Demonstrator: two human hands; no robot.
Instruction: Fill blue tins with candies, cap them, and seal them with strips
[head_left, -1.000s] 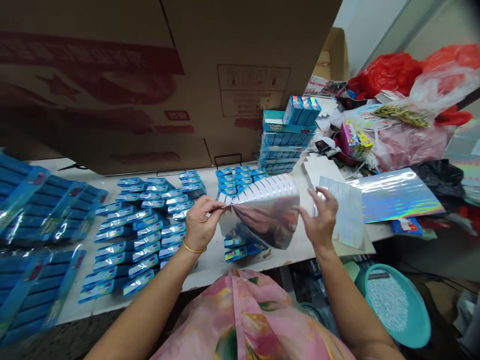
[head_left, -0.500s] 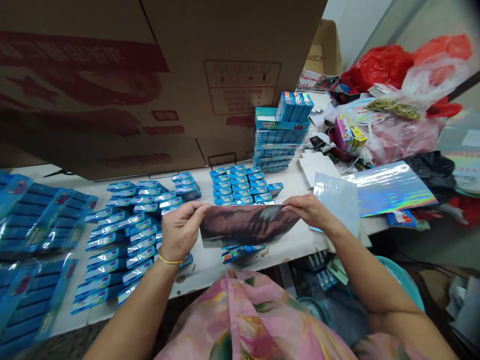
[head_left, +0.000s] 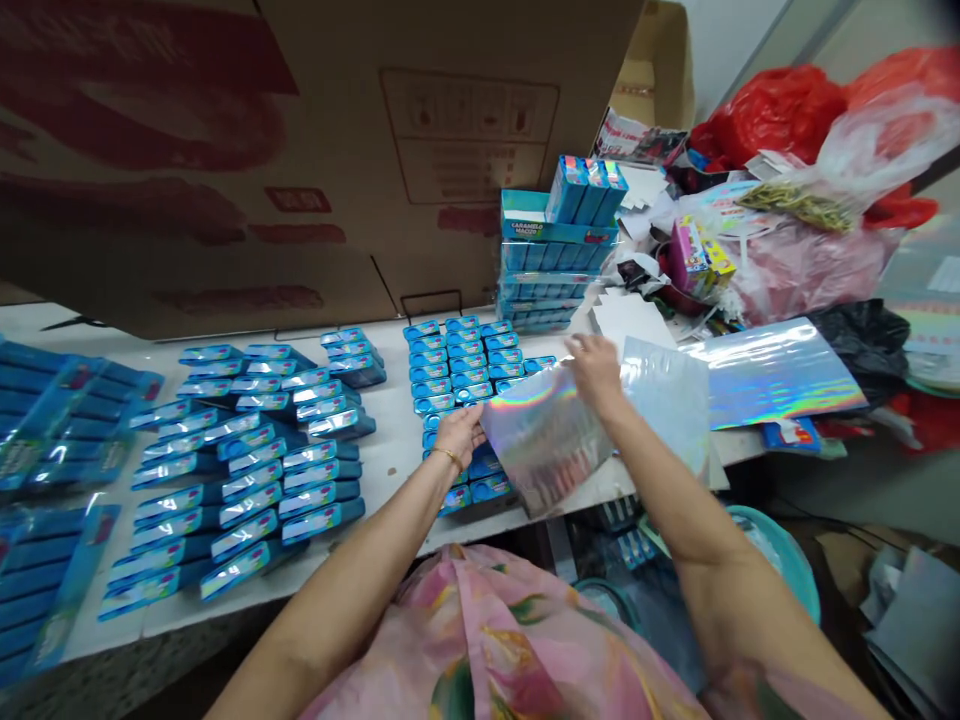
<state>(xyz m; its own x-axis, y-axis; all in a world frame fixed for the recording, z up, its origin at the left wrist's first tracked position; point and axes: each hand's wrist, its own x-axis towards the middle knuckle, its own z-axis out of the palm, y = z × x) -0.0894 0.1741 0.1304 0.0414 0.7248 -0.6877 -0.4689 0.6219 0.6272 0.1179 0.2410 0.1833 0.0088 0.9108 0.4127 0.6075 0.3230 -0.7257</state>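
A shiny holographic sheet [head_left: 551, 445] hangs tilted between my two hands over the table's front edge. My left hand [head_left: 459, 437], with a gold bracelet at the wrist, pinches the sheet's left edge. The upper right side of the sheet is gripped by my right hand [head_left: 596, 375], whose fingertips are slightly blurred. Beneath and left of the sheet, small blue boxes [head_left: 469, 362] lie in tight rows, partly covered by it. To the right, a pale shiny sheet [head_left: 664, 390] rests beside another holographic sheet [head_left: 780, 370].
More blue boxes [head_left: 247, 480] spread across the table's left side, near wrapped blue packs [head_left: 60, 420]. A large carton [head_left: 315, 180] stands behind. Stacked display boxes [head_left: 555, 255] stand at its right, then red bags [head_left: 780, 110]. A teal basin [head_left: 799, 560] sits below.
The sheet has turned from nearly edge-on to a broader, tilted face. My left hand has moved right toward the rows of boxes, and my right hand has risen slightly.
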